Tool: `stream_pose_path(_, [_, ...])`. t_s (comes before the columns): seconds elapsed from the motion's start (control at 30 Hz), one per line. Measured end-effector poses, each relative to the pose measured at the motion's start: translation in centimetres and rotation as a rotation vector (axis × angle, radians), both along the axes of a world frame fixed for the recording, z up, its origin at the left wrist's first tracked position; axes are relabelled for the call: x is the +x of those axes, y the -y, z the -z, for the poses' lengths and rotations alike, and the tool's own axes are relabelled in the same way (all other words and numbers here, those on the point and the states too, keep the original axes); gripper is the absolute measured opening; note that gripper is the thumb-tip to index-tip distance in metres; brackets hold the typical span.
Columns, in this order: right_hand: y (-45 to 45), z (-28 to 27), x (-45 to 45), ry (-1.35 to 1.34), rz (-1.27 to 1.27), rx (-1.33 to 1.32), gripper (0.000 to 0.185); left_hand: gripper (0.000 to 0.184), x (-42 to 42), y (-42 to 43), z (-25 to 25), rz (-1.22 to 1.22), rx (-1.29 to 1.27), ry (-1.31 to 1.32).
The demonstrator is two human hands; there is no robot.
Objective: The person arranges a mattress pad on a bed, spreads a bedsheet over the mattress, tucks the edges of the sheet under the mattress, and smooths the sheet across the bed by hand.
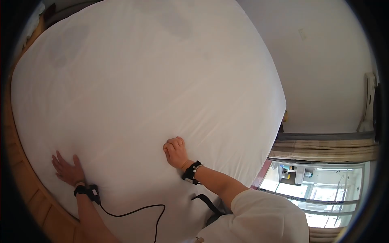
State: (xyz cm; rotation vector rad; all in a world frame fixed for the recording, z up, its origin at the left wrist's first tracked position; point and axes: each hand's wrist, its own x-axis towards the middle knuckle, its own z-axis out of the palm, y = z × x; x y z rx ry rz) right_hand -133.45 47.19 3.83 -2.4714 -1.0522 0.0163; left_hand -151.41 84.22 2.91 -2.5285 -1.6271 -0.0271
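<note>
A white fitted sheet [133,89] covers a large mattress and fills most of the head view. At the lower left, my left hand [69,170] lies flat on the sheet with its fingers spread, holding nothing. My right hand [176,152] is closed in a fist against the sheet, near the middle of its lower part. What its curled fingers hold, if anything, is hidden. Creases in the cloth run up and to the right from beside this fist. Faint greyish patches show near the top of the sheet.
Each wrist wears a black strap [191,173], and a black cable [142,207] from the left one trails over the sheet. A wooden edge [38,194] borders the bed at left. Striped curtains [324,150] and a bright window [324,188] are at right.
</note>
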Motion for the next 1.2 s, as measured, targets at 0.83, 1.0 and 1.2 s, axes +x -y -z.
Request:
stream_pose_path(0.83, [-5.2,-0.1,2.1,0.084,-0.02,0.189,0.008,0.073,-1.2,30.2,-7.0,0.455,-0.346,0.244])
stream_pose_path(1.0, [-5.2,-1.0,2.9,-0.013,-0.083,0.344,0.013,0.098,-5.0,50.3,-9.8,0.35,-0.69,-0.001])
stream_pose_path(1.2, [19.0,0.6,19.9,0.351,0.203,-0.213,0.012,0.118,-8.4,59.0,-6.5,0.332,-0.85,-0.337])
